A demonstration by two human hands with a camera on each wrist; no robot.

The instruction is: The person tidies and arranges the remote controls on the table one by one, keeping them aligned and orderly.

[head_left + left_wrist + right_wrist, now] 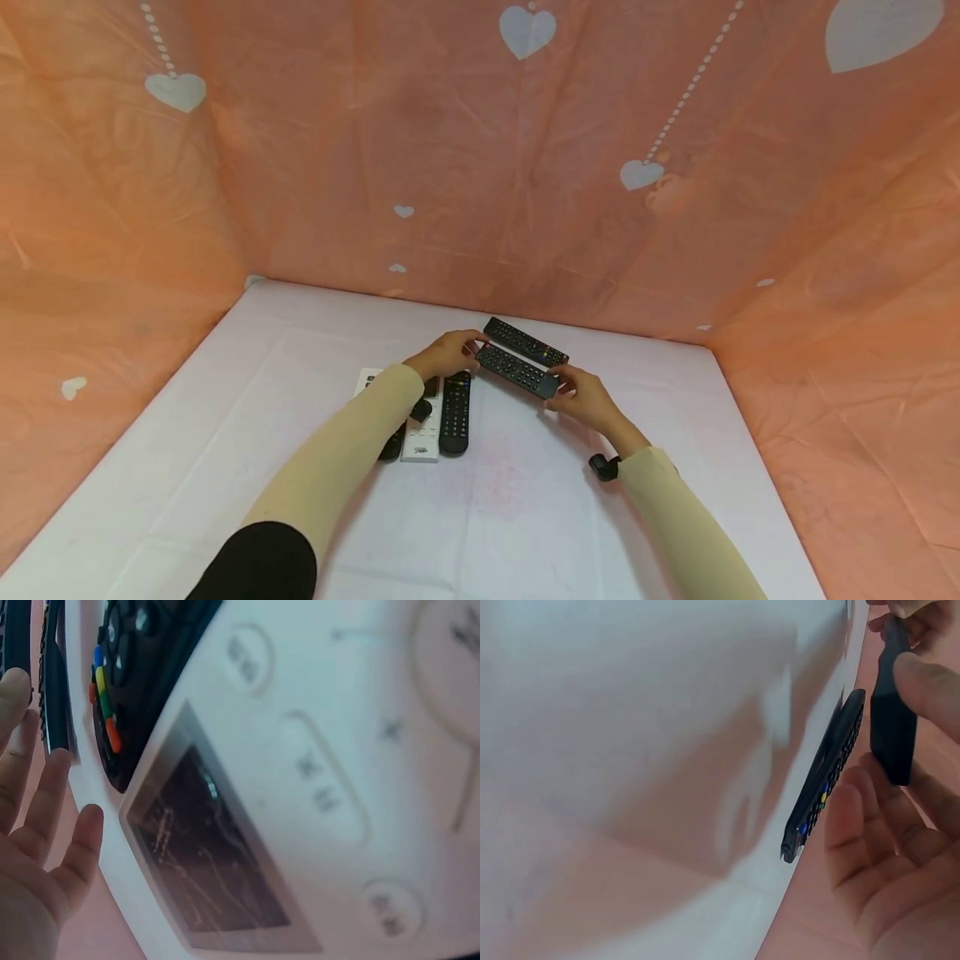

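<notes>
A black remote control (516,372) is held slightly tilted above the table between both hands. My left hand (448,354) pinches its left end; in the left wrist view that hand's other fingers (79,847) are spread. At the opposite end, my right hand (588,403) grips it, thumb on one face and fingers behind, as the right wrist view shows with the remote control (893,724) edge-on. Just behind lies a second black remote control (525,341), with coloured buttons, on the table.
Left of the held one, a white remote control (420,440) and a black remote control (454,417) lie side by side. Another dark remote end (392,447) and a white piece (367,379) show partly beneath the left forearm. Orange cloth walls (465,167) enclose the white table (525,517).
</notes>
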